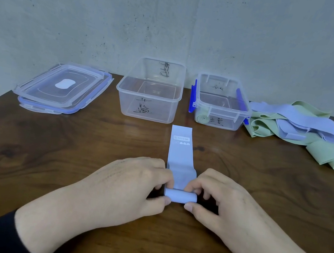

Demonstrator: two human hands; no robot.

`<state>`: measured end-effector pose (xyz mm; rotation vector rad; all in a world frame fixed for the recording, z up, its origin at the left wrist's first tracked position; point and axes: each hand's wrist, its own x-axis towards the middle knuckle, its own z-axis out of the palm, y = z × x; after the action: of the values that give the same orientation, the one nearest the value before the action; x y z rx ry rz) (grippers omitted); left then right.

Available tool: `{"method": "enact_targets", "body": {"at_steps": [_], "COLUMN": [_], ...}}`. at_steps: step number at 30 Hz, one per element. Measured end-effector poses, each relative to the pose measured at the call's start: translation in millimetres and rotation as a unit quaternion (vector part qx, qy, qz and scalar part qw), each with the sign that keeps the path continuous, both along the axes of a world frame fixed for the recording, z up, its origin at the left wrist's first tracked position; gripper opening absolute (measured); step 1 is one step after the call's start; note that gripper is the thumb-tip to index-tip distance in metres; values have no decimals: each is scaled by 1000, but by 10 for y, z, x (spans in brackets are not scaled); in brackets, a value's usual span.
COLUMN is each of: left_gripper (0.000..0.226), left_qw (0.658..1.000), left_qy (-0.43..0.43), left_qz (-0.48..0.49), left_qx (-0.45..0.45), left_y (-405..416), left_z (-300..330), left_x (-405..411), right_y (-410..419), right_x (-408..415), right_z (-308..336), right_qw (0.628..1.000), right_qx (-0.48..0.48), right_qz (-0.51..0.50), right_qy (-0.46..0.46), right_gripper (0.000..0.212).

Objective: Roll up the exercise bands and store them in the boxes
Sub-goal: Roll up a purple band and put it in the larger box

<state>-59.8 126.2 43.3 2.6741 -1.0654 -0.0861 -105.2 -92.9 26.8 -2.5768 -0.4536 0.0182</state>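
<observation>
Fingers (pixel 169 184) of both hands pinch the blue band's (pixel 181 152) rolled near edge.

Prob. plain home or storage rm: dark wood-grain table (pixel 48 151) vs. bare scuffed grey wall (pixel 91 16), clear plastic boxes (pixel 148 101) w/ handwritten marker labels.

Bare worktop (pixel 48 151) is lying open left and right of the hands. Ahead, the lids (pixel 62 88), big box (pixel 149 90), small box (pixel 220 104) and band pile (pixel 297 127) are lining the wall side, with narrow gaps between them.
</observation>
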Motion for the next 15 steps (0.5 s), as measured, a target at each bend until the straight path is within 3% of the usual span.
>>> {"method": "enact_targets", "body": {"at_steps": [11,15], "left_gripper": [19,21], "left_qw": [1000,1000], "left_qy": [1,-1], "left_qz": [4,6], "left_qx": [4,-5], "left_y": [-7,-1], "left_z": [3,-4], "left_x": [5,-2], "right_y": [5,3], "right_x": [-1,-7], "right_z": [22,13], "right_qw": [1000,1000], "right_qx": [3,4], "right_qz": [-8,-5], "right_qy": [11,0], "right_gripper": [23,13]}}
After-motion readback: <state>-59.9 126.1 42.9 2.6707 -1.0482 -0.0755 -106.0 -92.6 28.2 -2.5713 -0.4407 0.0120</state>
